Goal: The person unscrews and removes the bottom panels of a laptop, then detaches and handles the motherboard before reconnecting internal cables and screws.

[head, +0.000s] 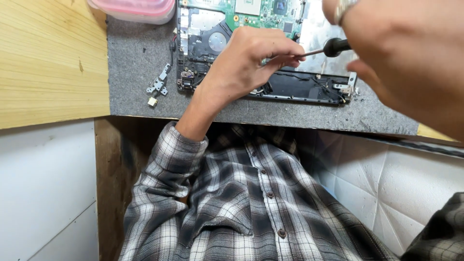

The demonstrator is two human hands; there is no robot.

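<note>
An opened laptop [290, 87] lies on a grey mat, its green circuit board [256, 12] and black frame exposed. My left hand [246, 60] rests over the laptop's near edge, its fingertips pinched on the thin metal shaft of a screwdriver [336, 47]. My right hand [406, 58], close to the camera with a wristwatch on the wrist, grips the screwdriver's black handle from the right. The tip of the tool is hidden behind my left fingers.
A loose metal hinge bracket [158, 86] and a small pale part [152, 101] lie on the grey mat [135, 58] left of the laptop. A pink-lidded container [135, 8] stands at the back left. Wooden tabletop [48, 58] lies to the left.
</note>
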